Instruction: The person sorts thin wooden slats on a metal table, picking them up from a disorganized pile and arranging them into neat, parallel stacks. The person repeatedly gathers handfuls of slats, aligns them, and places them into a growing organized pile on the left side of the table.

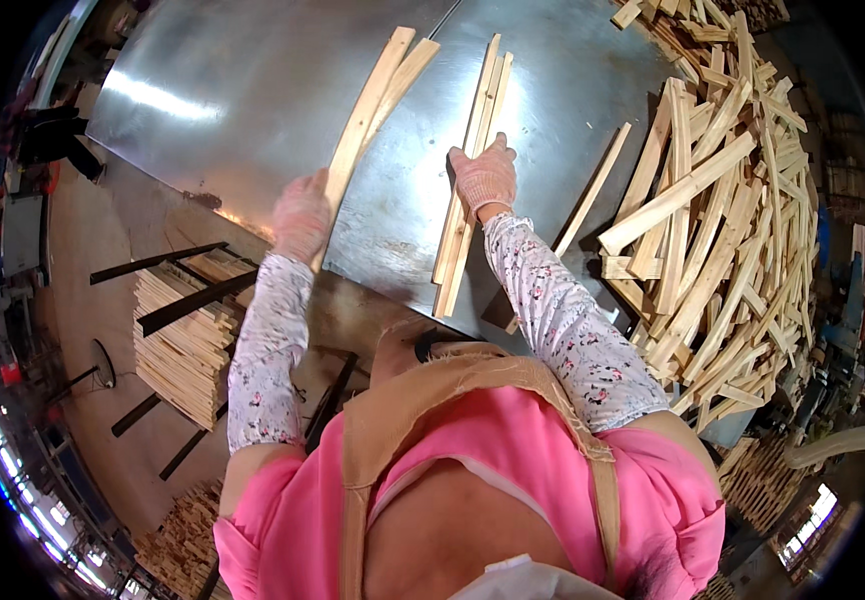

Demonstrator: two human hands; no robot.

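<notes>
My left hand [302, 218], in a pale glove and slightly blurred, is closed around a wooden strip [365, 115] that slants up over the table's near edge. A second wooden strip [405, 82] lies partly behind it, and I cannot tell whether this hand grips both. My gloved right hand [487, 177] is on a pair of wooden strips [459, 245] lying side by side on the metal table [378, 240]. Its thumb is at their left side and its fingers are at their right. Another single wooden strip [594, 188] lies to the right of this hand.
A large jumbled heap of wooden strips [698, 215] covers the table's right side. At the lower left, a neat stack of strips [181, 340] sits among dark metal bars [198, 303]. More stacked wood [181, 535] stands on the floor farther down.
</notes>
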